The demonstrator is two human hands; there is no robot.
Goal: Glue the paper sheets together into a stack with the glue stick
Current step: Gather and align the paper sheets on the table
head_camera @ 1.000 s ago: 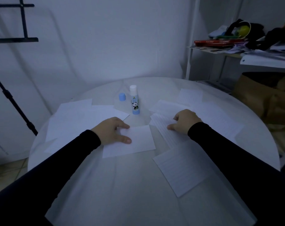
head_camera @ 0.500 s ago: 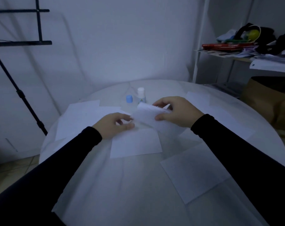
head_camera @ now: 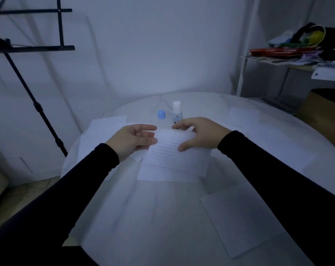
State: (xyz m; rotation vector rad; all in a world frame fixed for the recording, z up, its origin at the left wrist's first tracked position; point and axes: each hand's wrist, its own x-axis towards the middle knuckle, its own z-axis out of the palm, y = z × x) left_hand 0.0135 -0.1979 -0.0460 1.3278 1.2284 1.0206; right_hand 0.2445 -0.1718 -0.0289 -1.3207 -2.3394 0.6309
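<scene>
White covers nearly everything in the head view: a round table (head_camera: 182, 217) against a pale wall, with paper scattered across it. A loose sheet (head_camera: 241, 219) lies near the front right, another small sheet (head_camera: 243, 115) sits far right, and a spread of sheets (head_camera: 103, 131) lies at the left under the left forearm. A black tripod (head_camera: 38, 104) stands left of the table, and a cluttered shelf (head_camera: 297, 60) with a brown bag (head_camera: 324, 112) beneath it fills the right side.

At the back of the table the glue stick (head_camera: 177, 111) stands upright with its white top bare; its blue cap (head_camera: 161, 114) stands just beside it on the left. The right hand's fingers hide the lower part of the stick. It carries a small label, too blurred to read.

A lined sheet (head_camera: 174, 152) sits in the middle, laid at a slight angle over a plain sheet (head_camera: 162, 174) whose near edge shows beneath it. The ruled lines are visible, but no writing can be made out.

Both arms, in black sleeves, reach forward from the bottom corners. The left hand (head_camera: 134, 140) is turned partly palm up at the lined sheet's left edge, fingers loose and extended toward the paper, released and gripping nothing. The right hand (head_camera: 199, 133) arches over the sheet's top right part, fingers spread and gently bent, thumb tip pressing down on the paper, not clenched around anything.
</scene>
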